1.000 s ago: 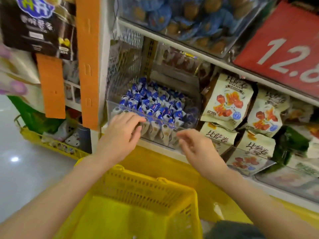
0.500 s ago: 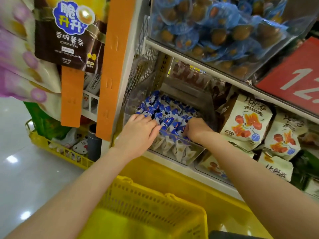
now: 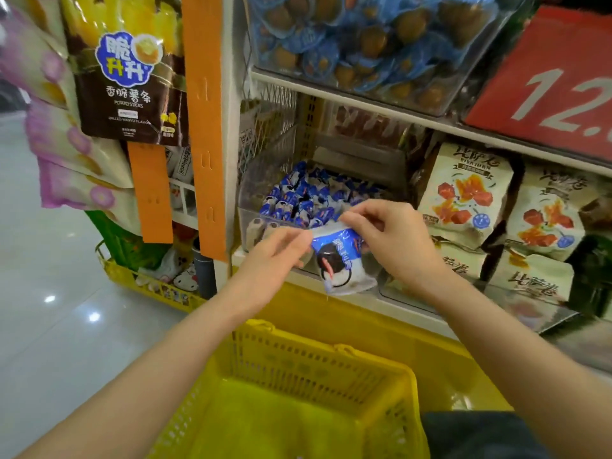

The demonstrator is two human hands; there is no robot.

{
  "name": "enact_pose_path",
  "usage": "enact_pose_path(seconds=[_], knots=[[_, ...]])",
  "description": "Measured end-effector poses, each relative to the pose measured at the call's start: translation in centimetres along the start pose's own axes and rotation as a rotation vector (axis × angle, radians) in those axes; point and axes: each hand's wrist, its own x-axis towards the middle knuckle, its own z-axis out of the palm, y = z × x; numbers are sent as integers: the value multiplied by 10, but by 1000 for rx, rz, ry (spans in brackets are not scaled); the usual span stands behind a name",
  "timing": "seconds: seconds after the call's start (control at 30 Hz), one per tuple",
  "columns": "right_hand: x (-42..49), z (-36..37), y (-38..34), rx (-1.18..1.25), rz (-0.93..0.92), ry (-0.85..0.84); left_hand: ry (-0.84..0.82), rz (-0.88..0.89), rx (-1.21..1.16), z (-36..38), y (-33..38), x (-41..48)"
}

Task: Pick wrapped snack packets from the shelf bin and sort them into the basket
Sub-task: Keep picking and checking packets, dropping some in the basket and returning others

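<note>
A clear shelf bin (image 3: 251, 197) holds several blue-and-white wrapped snack packets (image 3: 304, 197). In front of the bin hangs one blue-and-white packet (image 3: 341, 263), held up above the yellow basket (image 3: 314, 356). My right hand (image 3: 394, 240) pinches the packet's top right edge. My left hand (image 3: 278, 256) pinches its top left corner with fingertips. The basket sits below both hands, and no packet shows inside it.
Beige snack bags (image 3: 463, 193) fill the bin to the right. A bin of blue-wrapped round snacks (image 3: 364, 41) sits on the shelf above, beside a red price sign (image 3: 556, 87). Orange strips (image 3: 202, 127) and hanging bags (image 3: 126, 77) are at left, above a yellow floor basket (image 3: 149, 286).
Both hands have come out of the bin toward me. They now hold one packet between them in front of the bin, above the basket.
</note>
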Motion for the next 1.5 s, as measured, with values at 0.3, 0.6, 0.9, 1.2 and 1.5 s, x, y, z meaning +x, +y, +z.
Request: enact_pose_path(seconds=[0.3,0.6,0.9,1.2,1.5], knots=[[-53,44,32,436,228,-369,67,-26,168,17,-34,-29],[-59,38,31,-207,-291,-84,16,-237,-183,29,-33,-26],[-38,40,37,674,510,-86,109,-155,-229,20,-32,-26],[-53,58,27,404,278,-328,245,29,-40,11,-33,-20],[-52,51,26,495,192,-159,105,-12,-51,11,-27,-20]])
